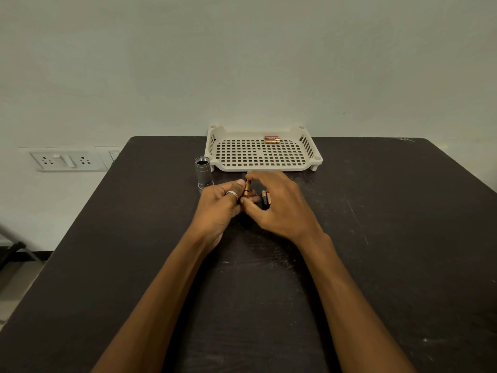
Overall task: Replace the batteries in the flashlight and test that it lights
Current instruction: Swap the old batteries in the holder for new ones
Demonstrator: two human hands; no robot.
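**Q:** What is at the far left?

**A:** A white wall socket panel [64,160], past the left edge of a dark desk [107,265].

**Q:** And on the desk itself?

**A:** First comes the flashlight body [203,173], a grey metal tube standing upright with its open, threaded end facing up. It is just beside the near left corner of a white perforated tray [263,168].

**Q:** Where are the hands?

**A:** They meet near the middle of the desk, in front of the tray. The left hand [220,205] wears a ring on the thumb. Its fingers curl around a copper-coloured battery [246,188], with the thumb pressed against the battery's side. The right hand [282,208] pinches the same battery, index fingertip at the far end and thumb at the near end.

**Q:** Are there other batteries?

**A:** A loose pair [265,198] sits just right of the held one, partly hidden under the right hand's fingers. I cannot tell whether they lie on the desk or are held. Two spare batteries [272,140] lie side by side against the tray's back wall.
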